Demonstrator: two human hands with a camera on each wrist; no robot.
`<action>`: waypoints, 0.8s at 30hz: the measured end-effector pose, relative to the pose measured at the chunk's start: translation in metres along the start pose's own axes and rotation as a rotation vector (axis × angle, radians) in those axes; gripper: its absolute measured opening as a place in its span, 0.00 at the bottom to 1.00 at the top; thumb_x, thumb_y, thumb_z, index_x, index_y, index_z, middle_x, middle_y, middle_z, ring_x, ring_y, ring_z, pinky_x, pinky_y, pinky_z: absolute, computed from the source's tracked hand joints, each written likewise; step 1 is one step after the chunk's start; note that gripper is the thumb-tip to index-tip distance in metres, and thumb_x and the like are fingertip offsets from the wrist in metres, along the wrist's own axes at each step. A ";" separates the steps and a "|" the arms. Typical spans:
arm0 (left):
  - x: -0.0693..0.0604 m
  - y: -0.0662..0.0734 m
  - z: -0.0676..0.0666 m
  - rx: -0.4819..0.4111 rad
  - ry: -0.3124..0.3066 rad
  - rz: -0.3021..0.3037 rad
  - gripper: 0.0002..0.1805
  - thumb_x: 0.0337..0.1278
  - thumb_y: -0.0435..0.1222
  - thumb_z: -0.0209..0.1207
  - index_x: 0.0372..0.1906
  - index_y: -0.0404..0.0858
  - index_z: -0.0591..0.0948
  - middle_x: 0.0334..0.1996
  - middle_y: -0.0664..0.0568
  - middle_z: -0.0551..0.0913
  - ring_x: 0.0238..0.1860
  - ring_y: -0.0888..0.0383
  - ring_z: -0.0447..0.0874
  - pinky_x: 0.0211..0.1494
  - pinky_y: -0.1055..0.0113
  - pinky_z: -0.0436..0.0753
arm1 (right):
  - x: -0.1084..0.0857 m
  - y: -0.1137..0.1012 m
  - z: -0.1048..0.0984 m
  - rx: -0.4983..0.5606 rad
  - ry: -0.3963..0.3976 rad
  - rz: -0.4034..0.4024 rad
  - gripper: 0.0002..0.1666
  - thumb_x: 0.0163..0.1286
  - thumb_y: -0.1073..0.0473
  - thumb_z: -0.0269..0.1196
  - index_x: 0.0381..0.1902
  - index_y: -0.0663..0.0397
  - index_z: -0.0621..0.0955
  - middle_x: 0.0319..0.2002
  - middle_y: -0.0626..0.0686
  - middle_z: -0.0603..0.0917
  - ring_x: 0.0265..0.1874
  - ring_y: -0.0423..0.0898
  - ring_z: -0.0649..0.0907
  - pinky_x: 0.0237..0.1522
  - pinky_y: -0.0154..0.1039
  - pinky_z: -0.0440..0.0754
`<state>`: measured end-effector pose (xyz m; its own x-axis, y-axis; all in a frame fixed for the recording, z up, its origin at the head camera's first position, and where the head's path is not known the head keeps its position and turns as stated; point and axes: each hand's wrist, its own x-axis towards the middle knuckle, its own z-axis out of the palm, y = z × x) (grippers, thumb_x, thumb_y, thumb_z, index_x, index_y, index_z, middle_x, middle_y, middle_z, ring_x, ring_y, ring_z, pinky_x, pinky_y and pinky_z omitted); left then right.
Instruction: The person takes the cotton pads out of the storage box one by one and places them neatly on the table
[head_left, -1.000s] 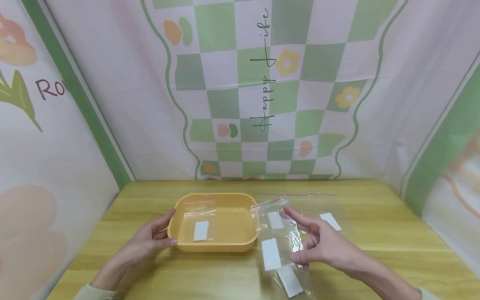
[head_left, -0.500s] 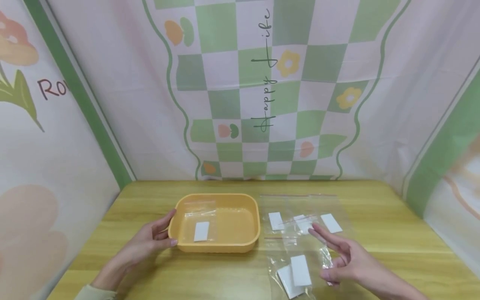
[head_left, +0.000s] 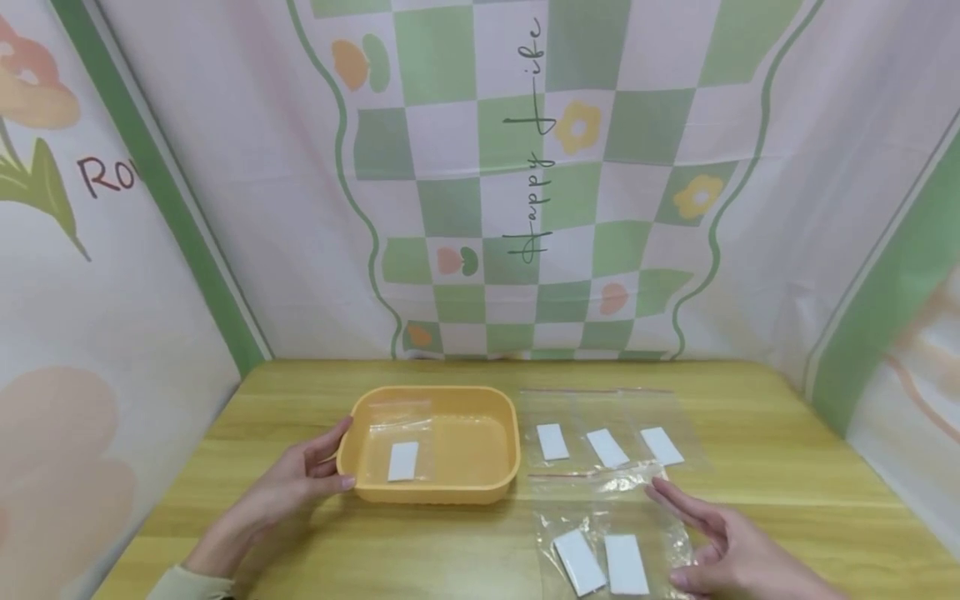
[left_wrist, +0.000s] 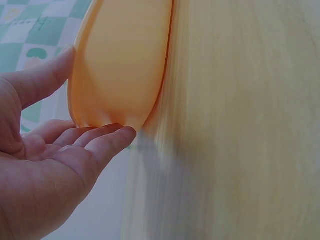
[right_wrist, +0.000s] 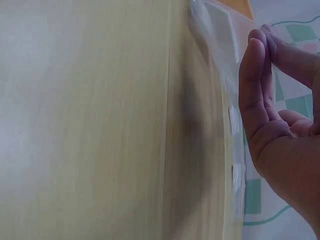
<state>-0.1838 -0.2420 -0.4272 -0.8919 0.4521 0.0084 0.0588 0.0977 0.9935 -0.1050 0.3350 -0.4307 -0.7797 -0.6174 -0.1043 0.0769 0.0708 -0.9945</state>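
At the left end of a yellow plastic tray [head_left: 480, 493], my left hand [head_left: 296, 483] holds the wall with the thumb near the front and the fingers further back. The left wrist view shows its fingertips against the tray's end. Inside the tray lies a clear zip bag with a white label [head_left: 402, 462]. At the lower right, my right hand [head_left: 738, 554] holds the right edge of another clear zip bag [head_left: 656, 521], which has a white label [head_left: 626, 564]. This bag lies low over the table, beside a similar zip bag with a white label [head_left: 579, 562].
Behind those two bags, a row of clear zip bags lies on the wooden table [head_left: 420, 550], with white labels [head_left: 552, 442] on them. A patterned cloth [head_left: 450, 200] hangs along the table's back edge, with more cloth at both sides.
My right hand has moved right and toward me with the zip bag, away from the tray's right end and down beside the other front bag. My left hand and the tray have stayed put.
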 end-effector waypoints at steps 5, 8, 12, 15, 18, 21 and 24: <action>0.000 -0.001 0.000 -0.002 -0.008 0.004 0.53 0.65 0.27 0.68 0.82 0.25 0.43 0.81 0.28 0.41 0.75 0.25 0.56 0.67 0.61 0.79 | -0.001 0.008 -0.009 -0.129 -0.006 -0.084 0.62 0.69 0.72 0.68 0.86 0.41 0.44 0.77 0.20 0.59 0.22 0.30 0.79 0.19 0.32 0.86; 0.000 -0.001 0.000 0.000 -0.003 0.004 0.53 0.65 0.27 0.68 0.82 0.25 0.43 0.81 0.29 0.41 0.75 0.25 0.56 0.67 0.61 0.80 | -0.001 0.012 -0.013 -0.234 0.011 -0.132 0.62 0.67 0.71 0.70 0.86 0.37 0.48 0.76 0.20 0.60 0.21 0.28 0.78 0.15 0.37 0.85; 0.000 -0.001 0.000 0.002 -0.001 0.006 0.53 0.65 0.27 0.68 0.82 0.25 0.44 0.81 0.29 0.41 0.75 0.25 0.56 0.67 0.61 0.80 | -0.001 0.014 -0.014 -0.345 0.063 -0.129 0.63 0.64 0.68 0.73 0.85 0.30 0.52 0.74 0.18 0.61 0.18 0.27 0.75 0.12 0.38 0.82; 0.000 -0.002 0.000 -0.004 -0.004 0.006 0.53 0.65 0.27 0.68 0.82 0.25 0.43 0.81 0.29 0.40 0.75 0.25 0.55 0.67 0.61 0.79 | -0.001 0.015 -0.014 -0.411 0.090 -0.139 0.63 0.63 0.66 0.74 0.84 0.26 0.54 0.73 0.16 0.61 0.14 0.30 0.73 0.10 0.37 0.80; -0.001 -0.002 0.000 -0.007 -0.007 0.004 0.53 0.65 0.27 0.68 0.82 0.25 0.43 0.81 0.29 0.40 0.75 0.25 0.55 0.67 0.61 0.79 | 0.000 0.017 -0.014 -0.455 0.104 -0.159 0.62 0.64 0.67 0.75 0.84 0.24 0.55 0.73 0.16 0.61 0.12 0.33 0.73 0.08 0.37 0.79; -0.001 -0.001 0.000 -0.005 -0.009 0.006 0.53 0.66 0.27 0.67 0.82 0.25 0.43 0.81 0.29 0.39 0.75 0.25 0.55 0.67 0.62 0.79 | 0.000 0.017 -0.013 -0.483 0.123 -0.147 0.62 0.63 0.65 0.76 0.84 0.25 0.55 0.72 0.15 0.61 0.13 0.30 0.72 0.08 0.37 0.79; 0.000 -0.001 0.000 -0.003 -0.010 0.010 0.53 0.66 0.27 0.67 0.82 0.24 0.43 0.81 0.29 0.40 0.75 0.25 0.55 0.67 0.62 0.79 | 0.000 0.015 -0.013 -0.511 0.134 -0.119 0.61 0.65 0.63 0.76 0.84 0.27 0.55 0.56 0.19 0.78 0.13 0.27 0.69 0.08 0.36 0.77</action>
<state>-0.1837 -0.2424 -0.4283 -0.8870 0.4615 0.0171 0.0664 0.0908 0.9937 -0.1113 0.3463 -0.4459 -0.8395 -0.5416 0.0436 -0.3028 0.3996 -0.8652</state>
